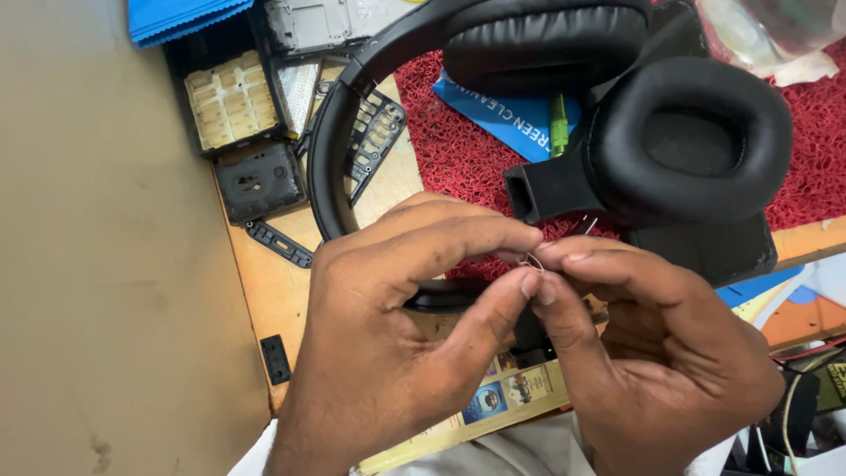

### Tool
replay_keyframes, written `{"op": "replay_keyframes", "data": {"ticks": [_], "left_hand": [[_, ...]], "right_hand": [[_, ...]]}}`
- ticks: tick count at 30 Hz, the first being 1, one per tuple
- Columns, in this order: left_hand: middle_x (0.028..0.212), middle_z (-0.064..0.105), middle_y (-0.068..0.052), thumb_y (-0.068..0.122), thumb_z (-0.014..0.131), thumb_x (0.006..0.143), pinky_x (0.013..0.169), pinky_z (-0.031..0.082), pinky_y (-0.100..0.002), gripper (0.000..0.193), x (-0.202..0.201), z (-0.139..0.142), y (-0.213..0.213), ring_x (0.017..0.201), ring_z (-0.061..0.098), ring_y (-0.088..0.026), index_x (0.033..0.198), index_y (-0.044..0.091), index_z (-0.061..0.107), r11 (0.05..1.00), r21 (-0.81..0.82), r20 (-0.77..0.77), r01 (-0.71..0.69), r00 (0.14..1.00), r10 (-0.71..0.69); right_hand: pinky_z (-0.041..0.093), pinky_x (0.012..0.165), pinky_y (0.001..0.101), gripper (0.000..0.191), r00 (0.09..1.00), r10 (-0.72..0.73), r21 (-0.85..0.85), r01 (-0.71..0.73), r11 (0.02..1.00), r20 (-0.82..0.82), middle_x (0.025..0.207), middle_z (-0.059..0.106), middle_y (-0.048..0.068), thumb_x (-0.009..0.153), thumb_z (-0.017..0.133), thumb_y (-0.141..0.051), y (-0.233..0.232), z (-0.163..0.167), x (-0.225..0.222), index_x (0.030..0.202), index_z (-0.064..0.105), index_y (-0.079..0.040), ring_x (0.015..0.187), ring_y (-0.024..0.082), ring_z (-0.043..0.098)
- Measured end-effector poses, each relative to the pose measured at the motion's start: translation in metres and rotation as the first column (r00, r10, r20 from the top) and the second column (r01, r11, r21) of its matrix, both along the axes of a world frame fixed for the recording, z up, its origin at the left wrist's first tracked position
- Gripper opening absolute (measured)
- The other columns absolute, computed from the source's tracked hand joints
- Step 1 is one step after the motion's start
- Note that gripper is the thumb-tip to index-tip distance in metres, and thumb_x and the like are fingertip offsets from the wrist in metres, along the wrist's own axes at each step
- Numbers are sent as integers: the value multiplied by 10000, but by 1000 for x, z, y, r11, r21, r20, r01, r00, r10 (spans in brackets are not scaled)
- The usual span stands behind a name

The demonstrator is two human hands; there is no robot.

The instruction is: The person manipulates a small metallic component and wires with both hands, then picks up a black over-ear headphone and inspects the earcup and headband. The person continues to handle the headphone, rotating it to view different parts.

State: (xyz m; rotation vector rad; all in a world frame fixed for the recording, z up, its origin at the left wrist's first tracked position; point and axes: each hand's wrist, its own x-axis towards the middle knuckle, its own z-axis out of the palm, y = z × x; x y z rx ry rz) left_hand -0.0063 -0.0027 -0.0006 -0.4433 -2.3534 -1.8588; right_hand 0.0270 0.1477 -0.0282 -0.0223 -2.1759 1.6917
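Wooden worktop (pixel 264 291) with dismantled black parts (pixel 260 181) at left, left hand (pixel 388 353) and right hand (pixel 661 353) meeting fingertip to fingertip, both pinched on thin wires (pixel 535 261) leading from black headphones (pixel 687 141) on a red mat (pixel 458 150).

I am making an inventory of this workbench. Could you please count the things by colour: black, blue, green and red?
Black: 5 – headphones, square part, perforated plate, strip, small clip
Blue: 2 – cloth, packet
Green: 1 – small tube
Red: 1 – mat
Total: 9
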Motion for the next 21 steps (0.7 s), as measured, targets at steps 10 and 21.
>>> {"op": "replay_keyframes", "data": {"ticks": [10,21], "left_hand": [[988,773,-116,-3,749,841,846,612,-297,207,-2,-3,-2,934,763,-195,1047,-4,735,1000,-2,-14,22,1000,-22],[941,746,-109,-54,762,837,818,606,-308,191,-5,-4,2,905,749,-220,1016,4,725,1000,-23,-126,17,992,-19]], "right_hand": [[656,836,255,186,998,57,73,-56,996,-7,1101,719,234,900,740,101,6,3,-3,1073,675,87,1003,193,743],[632,810,222,166,996,81,79,-79,994,-26,1077,721,202,938,754,92,9,0,-2,1091,693,69,961,156,728]]}}
